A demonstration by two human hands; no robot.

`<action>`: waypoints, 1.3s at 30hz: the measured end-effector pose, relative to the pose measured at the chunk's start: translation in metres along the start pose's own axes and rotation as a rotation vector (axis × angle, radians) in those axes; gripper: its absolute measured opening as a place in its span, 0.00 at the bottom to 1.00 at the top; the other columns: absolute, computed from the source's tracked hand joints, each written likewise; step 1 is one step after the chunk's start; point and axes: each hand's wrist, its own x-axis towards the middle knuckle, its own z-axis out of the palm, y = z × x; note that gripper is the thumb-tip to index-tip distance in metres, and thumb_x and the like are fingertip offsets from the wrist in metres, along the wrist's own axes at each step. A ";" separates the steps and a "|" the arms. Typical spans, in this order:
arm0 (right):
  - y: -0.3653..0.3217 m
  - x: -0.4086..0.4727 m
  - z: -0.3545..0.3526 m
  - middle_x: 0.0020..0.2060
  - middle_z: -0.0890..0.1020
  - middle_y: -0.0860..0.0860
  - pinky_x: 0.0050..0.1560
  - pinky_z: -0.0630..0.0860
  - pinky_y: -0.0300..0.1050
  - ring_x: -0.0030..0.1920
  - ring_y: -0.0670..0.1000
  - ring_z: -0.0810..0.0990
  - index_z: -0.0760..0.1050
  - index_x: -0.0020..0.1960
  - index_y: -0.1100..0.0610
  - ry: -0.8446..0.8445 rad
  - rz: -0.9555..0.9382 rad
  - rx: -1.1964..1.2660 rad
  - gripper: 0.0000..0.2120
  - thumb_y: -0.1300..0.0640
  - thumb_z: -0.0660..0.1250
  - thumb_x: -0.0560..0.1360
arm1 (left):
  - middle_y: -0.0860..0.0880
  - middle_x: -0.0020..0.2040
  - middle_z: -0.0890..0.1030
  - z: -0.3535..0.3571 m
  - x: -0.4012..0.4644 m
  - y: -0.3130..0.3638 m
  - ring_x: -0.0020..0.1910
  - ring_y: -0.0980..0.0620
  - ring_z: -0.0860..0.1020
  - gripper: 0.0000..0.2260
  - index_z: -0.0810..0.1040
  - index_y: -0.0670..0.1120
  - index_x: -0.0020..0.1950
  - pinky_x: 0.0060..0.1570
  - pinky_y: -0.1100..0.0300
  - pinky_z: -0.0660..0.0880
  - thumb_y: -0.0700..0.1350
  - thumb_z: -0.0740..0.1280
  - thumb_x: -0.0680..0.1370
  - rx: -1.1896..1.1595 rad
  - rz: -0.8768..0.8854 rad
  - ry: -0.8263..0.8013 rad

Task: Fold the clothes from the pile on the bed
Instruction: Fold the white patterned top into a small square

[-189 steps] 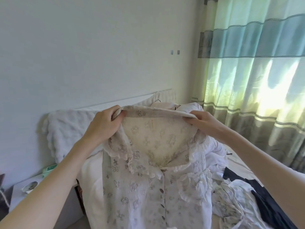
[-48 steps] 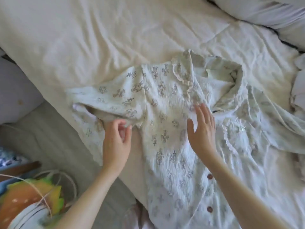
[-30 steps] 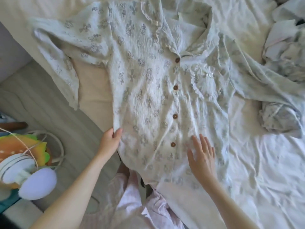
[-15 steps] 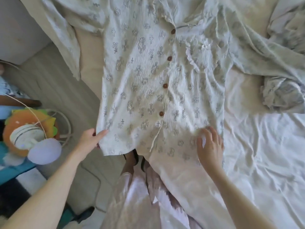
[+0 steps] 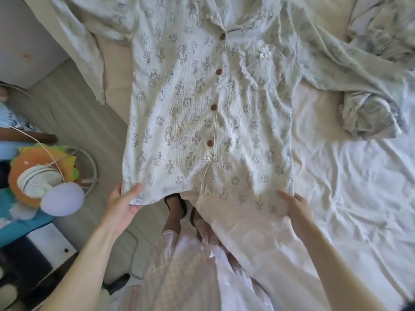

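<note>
Hands now at hem corners, shirt [image 5: 202, 104] beyond left hand [image 5: 125, 205], right hand [image 5: 296, 207]

floor: grey wood planks [image 5: 67, 104] | fan: small, white, orange-and-green trim [image 5: 42, 173] | cable: thin, over fan [image 5: 33, 140] | wall: white [image 5: 24, 37]

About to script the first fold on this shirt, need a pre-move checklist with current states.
1. Left hand grips the hem corner of the shirt: ok, thumb on top, fingers beneath.
2. Right hand has the other hem corner: cannot tell, fingers lie at the edge, grip not visible.
3. Shirt front up and buttoned: ok, four brown buttons closed.
4. Body flat on the bed: not ok, left hem corner hangs past the bed edge over the floor.
5. Sleeves spread: not ok, right sleeve bunched.
6. Fold area free: not ok, other clothes lie near the upper right.
</note>
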 end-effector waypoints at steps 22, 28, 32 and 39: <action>-0.109 0.093 -0.073 0.64 0.73 0.60 0.62 0.66 0.49 0.64 0.59 0.71 0.67 0.66 0.62 0.543 -0.292 -0.195 0.22 0.49 0.60 0.78 | 0.53 0.74 0.33 0.213 0.043 -0.021 0.75 0.45 0.35 0.28 0.47 0.55 0.77 0.69 0.46 0.34 0.47 0.56 0.81 1.846 0.764 -0.343; -0.158 0.139 -0.127 0.57 0.78 0.55 0.50 0.70 0.43 0.53 0.53 0.75 0.73 0.59 0.59 0.686 -0.166 0.281 0.25 0.39 0.58 0.76 | 0.51 0.72 0.29 0.232 0.064 -0.029 0.73 0.45 0.32 0.32 0.38 0.59 0.75 0.70 0.43 0.34 0.57 0.56 0.80 2.114 0.486 -0.420; -0.199 0.165 -0.164 0.60 0.76 0.49 0.53 0.74 0.42 0.57 0.50 0.76 0.67 0.67 0.56 0.589 -0.106 0.447 0.33 0.35 0.61 0.72 | 0.51 0.70 0.28 0.243 0.072 -0.019 0.74 0.43 0.33 0.35 0.36 0.58 0.75 0.71 0.42 0.38 0.62 0.56 0.78 2.211 0.341 -0.482; -0.221 0.189 -0.175 0.61 0.76 0.50 0.61 0.73 0.46 0.58 0.49 0.77 0.69 0.67 0.57 0.398 0.017 0.518 0.28 0.46 0.71 0.71 | 0.49 0.68 0.25 0.256 0.075 -0.033 0.73 0.41 0.31 0.40 0.32 0.57 0.74 0.70 0.39 0.38 0.66 0.57 0.75 2.282 0.231 -0.425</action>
